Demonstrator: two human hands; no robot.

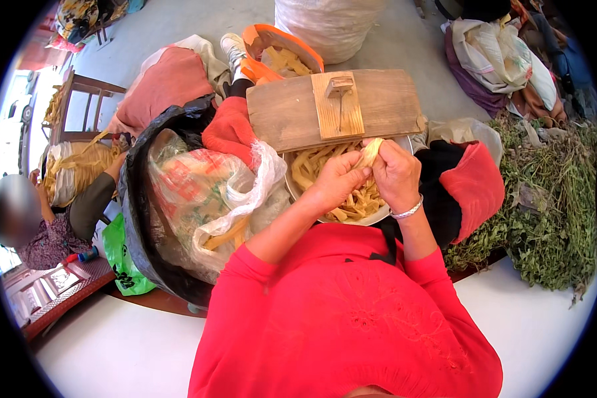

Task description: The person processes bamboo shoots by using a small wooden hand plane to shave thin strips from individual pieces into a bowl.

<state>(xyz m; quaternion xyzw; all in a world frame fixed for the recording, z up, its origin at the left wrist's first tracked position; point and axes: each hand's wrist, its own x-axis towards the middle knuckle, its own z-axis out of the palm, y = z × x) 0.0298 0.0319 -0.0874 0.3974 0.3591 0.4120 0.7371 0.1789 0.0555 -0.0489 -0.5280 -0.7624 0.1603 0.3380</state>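
Note:
Both my hands are closed on one bundle of pale yellow strips (371, 152) in front of my chest. My left hand (339, 180) pinches its lower part, and my right hand (396, 174) grips it from the other side, close to the left. Below them a round metal basin (377, 217) holds many loose strips of the same kind (355, 204). Just beyond my hands lies a wide wooden board (282, 114), covering the far part of the basin. A lighter wood piece (338, 116) with a small block and a thin metal part sits across it.
At my left stands a black-lined tub (146, 219) with clear plastic bags (192, 186). An orange container (298, 45) and a white sack (326, 30) stand beyond the board. Dried green plants (544, 199) lie at right. Another person (60, 225) sits far left.

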